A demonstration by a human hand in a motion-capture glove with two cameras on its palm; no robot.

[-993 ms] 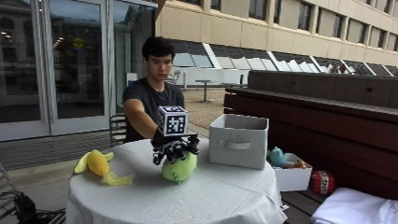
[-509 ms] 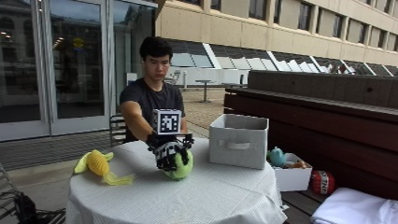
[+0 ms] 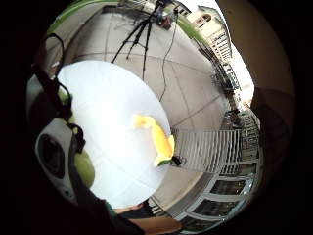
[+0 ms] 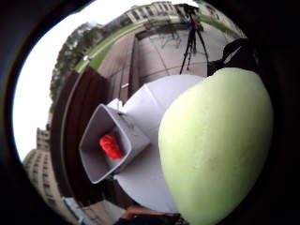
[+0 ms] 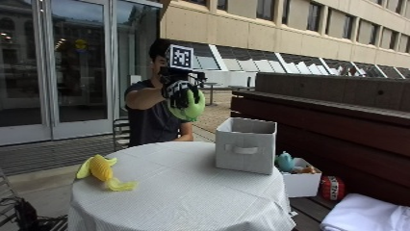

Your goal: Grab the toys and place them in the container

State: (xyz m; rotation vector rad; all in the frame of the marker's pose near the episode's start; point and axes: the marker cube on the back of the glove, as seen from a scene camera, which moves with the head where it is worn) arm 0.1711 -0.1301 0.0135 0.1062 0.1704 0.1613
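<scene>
We find the round, pale green soft toy (image 5: 189,107) held up in the air, well above the tabletop (image 5: 185,192), with the fingers (image 5: 180,91) of the gloved right hand (image 5: 177,90) curled round its upper side and grasping it. In the thumb-side palm view the green toy (image 4: 215,145) fills much of the field, which agrees with a toy lying against the palm. The grey, open-topped fabric container (image 5: 246,145) stands on the tabletop below the hand and off toward the wooden bench side; we judge that the coming move turns on this offset, the hand needing to travel sideways and downward until the toy hangs over the opening. The thumb-side palm view looks into the container (image 4: 108,145), where a small red toy (image 4: 109,146) already lies on its floor. A yellow plush toy (image 5: 102,170), elongated, lies near the far tabletop edge, well apart from the container and not yet collected.
</scene>
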